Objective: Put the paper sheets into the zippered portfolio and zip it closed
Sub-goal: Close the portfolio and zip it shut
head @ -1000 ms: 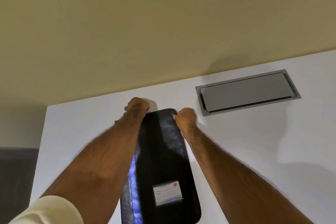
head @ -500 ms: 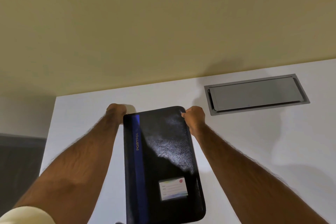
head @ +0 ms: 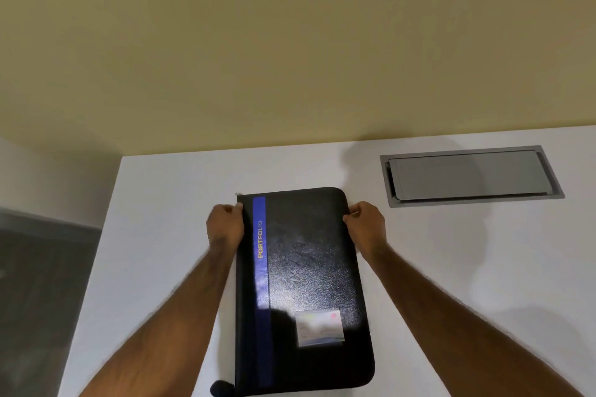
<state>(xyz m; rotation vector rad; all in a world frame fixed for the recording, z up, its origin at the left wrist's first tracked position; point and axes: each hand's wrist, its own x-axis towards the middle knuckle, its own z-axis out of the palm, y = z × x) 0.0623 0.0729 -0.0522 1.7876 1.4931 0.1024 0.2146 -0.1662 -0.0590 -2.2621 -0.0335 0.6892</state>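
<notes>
A black zippered portfolio (head: pixel 309 271) lies flat and closed on the white table (head: pixel 167 235). It has a blue stripe with gold lettering down its left side and a small label near the bottom. A metal zipper pull (head: pixel 238 194) shows at its far left corner. My left hand (head: pixel 224 226) grips the left edge near the top. My right hand (head: pixel 366 225) grips the right edge near the top. No paper sheets are visible.
A grey metal cable hatch (head: pixel 467 176) is set flush into the table at the far right. A beige wall (head: pixel 290 42) rises behind the table's far edge. The table's left edge drops to a dark floor (head: pixel 38 284).
The portfolio has come to lie flat with its blue stripe fully showing. My left hand slid from the far corner to the left edge; my right hand moved slightly down the right edge.
</notes>
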